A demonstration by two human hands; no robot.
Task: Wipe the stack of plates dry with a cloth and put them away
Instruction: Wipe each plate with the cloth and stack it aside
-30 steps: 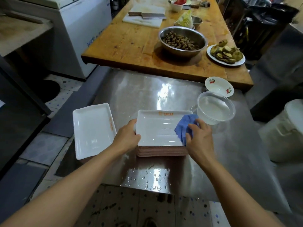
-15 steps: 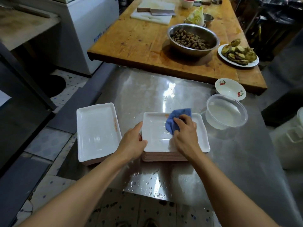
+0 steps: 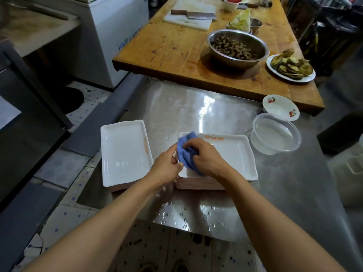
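Head: cloth [image 3: 185, 154] under right hand [image 3: 208, 157], plate stack's [image 3: 235, 154] left end.

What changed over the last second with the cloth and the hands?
The right hand swept the blue cloth from the top plate's right edge across to its left edge, keeping its grip. The left hand stays at the stack's left edge. The second stack and clear container are unmoved.

Clear tub [image 3: 276, 134] beside cherry-print bowl [image 3: 280, 107] on steel table [image 3: 196, 114] (wet); peanut bowl [image 3: 237, 48] w/ cleaver [image 3: 193, 14] beyond
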